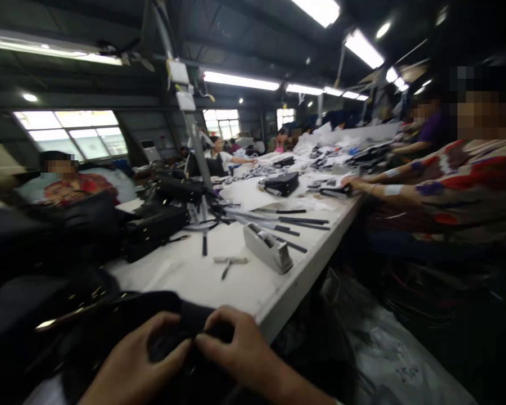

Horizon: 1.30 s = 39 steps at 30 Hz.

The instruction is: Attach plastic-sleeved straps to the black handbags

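At the near edge of the table, my left hand (141, 357) and my right hand (242, 346) pinch a black bag (164, 304) between thumbs and fingers. The two thumbs nearly meet over its dark material; the exact part between the fingertips is too dark to make out. Gold-coloured metal pieces glint on the black goods left of my hands. Beyond my right hand, a grey tape dispenser (267, 247) stands near the table's right edge. A small T-shaped tool (230, 261) lies to its left.
Black bags (152, 225) are piled along the left side. Flat black strips (301, 220) lie across the white table (206, 281). Another black bag (280, 184) stands farther back. A co-worker's arms (398, 188) reach over the right edge. A metal post (196, 146) rises at left; a whitish sack (388, 343) lies below right.
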Each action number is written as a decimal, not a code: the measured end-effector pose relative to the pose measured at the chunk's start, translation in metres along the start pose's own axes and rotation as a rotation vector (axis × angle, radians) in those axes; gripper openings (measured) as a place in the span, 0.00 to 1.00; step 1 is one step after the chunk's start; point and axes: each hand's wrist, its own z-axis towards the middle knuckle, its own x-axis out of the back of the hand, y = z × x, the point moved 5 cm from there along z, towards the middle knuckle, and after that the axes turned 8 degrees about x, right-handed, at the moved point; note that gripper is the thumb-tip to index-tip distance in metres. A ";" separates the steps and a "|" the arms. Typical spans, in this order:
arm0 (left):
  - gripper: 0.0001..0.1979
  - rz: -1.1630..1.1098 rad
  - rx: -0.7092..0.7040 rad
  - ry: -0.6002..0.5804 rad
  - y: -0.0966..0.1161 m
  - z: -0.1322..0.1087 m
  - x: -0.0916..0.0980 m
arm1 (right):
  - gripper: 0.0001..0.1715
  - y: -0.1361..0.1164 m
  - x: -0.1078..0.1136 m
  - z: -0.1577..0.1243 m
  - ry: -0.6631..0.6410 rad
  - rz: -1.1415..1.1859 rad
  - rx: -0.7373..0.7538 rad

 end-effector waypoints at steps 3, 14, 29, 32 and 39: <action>0.17 0.018 -0.043 -0.068 0.016 -0.009 0.006 | 0.14 -0.004 0.001 0.004 -0.026 0.007 0.032; 0.16 -0.059 0.064 -0.201 0.018 -0.014 0.006 | 0.12 0.007 -0.002 0.008 -0.113 0.047 -0.012; 0.13 0.037 0.128 -0.108 0.027 -0.015 0.000 | 0.08 0.013 -0.005 0.003 -0.095 0.163 0.003; 0.13 0.046 0.102 -0.091 0.027 -0.016 -0.001 | 0.08 0.013 -0.005 0.002 -0.078 0.169 0.009; 0.10 0.136 0.051 -0.042 0.031 -0.018 0.000 | 0.07 0.015 -0.005 0.002 -0.077 0.143 0.032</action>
